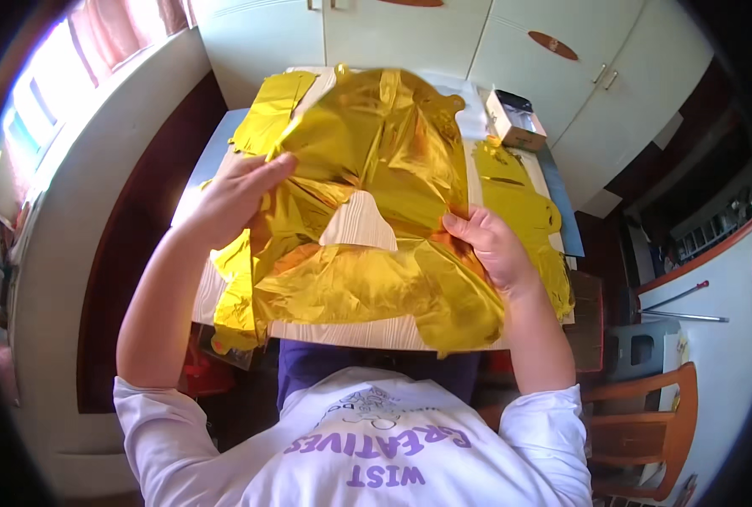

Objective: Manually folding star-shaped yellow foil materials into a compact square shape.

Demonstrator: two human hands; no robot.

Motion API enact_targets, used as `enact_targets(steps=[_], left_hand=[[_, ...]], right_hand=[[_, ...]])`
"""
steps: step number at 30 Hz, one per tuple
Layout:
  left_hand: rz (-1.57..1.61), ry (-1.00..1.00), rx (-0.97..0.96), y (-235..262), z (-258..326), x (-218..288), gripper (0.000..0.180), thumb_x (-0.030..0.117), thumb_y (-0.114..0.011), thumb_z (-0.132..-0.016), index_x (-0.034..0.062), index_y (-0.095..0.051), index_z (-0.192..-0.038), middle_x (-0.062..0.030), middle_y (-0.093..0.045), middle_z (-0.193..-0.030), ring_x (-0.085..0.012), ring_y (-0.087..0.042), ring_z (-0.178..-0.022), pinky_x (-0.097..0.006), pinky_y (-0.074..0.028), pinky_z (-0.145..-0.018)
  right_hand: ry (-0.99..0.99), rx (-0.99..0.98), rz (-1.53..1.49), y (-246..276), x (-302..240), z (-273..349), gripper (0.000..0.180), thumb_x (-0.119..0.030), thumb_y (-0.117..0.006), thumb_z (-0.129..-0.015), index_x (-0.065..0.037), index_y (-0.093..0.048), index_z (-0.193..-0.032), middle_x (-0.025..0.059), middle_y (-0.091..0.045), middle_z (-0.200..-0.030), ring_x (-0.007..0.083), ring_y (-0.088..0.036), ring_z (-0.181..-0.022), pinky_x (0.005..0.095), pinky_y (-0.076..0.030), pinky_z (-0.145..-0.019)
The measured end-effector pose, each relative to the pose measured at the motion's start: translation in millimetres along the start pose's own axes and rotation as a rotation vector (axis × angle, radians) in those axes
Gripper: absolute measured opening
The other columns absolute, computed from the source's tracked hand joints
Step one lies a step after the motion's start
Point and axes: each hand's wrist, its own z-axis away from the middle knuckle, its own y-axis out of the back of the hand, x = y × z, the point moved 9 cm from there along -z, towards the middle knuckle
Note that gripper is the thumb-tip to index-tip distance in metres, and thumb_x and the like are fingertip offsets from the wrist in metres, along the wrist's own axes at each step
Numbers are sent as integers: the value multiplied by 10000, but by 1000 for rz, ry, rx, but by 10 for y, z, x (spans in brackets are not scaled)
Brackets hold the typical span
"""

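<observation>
A large, crinkled gold foil balloon [355, 283], uninflated, spreads between my hands over the table. Pale wood grain shows through a gap near its middle. My left hand [245, 190] grips its left edge, thumb on top and the other fingers partly hidden. On the opposite edge my right hand [492, 245] pinches the foil, thumb over it and fingertips out of sight. Another flat gold foil piece [278, 106] lies at the far left. More gold foil [524, 207] lies along the table's right side, beyond my right hand.
The wood-grain table [342, 334] carries a small box [515, 118] with a dark object on top at its far right corner. White cabinets [401, 38] stand behind. To the right are a wooden chair [684, 422] and a grey plastic stool [638, 346].
</observation>
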Motion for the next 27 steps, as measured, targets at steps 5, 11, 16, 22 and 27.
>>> enact_targets(steps=[5, 11, 16, 22, 27], left_hand=[[-406, 67, -221, -723, -601, -437, 605, 509, -716, -921, -17, -648, -1211, -49, -690, -804, -137, -660, -661, -288, -505, -633], [-266, 67, -354, -884, -729, -1198, 721, 316, -797, -835, -71, -536, -1384, -125, -761, -929, -153, -698, -702, -283, -535, -649], [-765, -525, -28, -1328, -290, -867, 671, 343, -796, -813, 106, -565, -1397, -142, -620, -1299, -348, -575, -1226, -503, -449, -1039], [-896, -694, -181, -1551, -191, -976, 748, 359, -767, -838, 83, -486, -1473, -192, -445, -1524, -390, -351, -1459, -522, -294, -1191], [-850, -682, -105, -1349, -156, -894, 736, 280, -763, -841, 82, -464, -1484, -201, -439, -1521, -397, -406, -1419, -489, -361, -1154]], right_hand=[[31, 414, 548, 1071, 598, 136, 300, -240, -667, -995, 46, -673, -906, 81, -654, -719, 174, -598, -653, 363, -493, -636], [157, 675, 1170, 1322, 749, 249, 341, -291, -666, -959, 16, -607, -820, 264, -635, -734, 444, -634, -690, 502, -501, -633], [148, 692, 1289, 1302, 775, 145, 330, -295, -629, -977, -8, -596, -818, 261, -661, -771, 478, -645, -750, 550, -506, -665], [185, 660, 1445, 1251, 664, 252, 421, -231, -705, -917, -58, -539, -1263, 194, -668, -1139, 397, -649, -1033, 496, -516, -847], [543, 465, 1665, 870, 619, 428, 449, -193, -706, -901, -48, -588, -1309, 166, -608, -1242, 349, -531, -1236, 501, -396, -1069]])
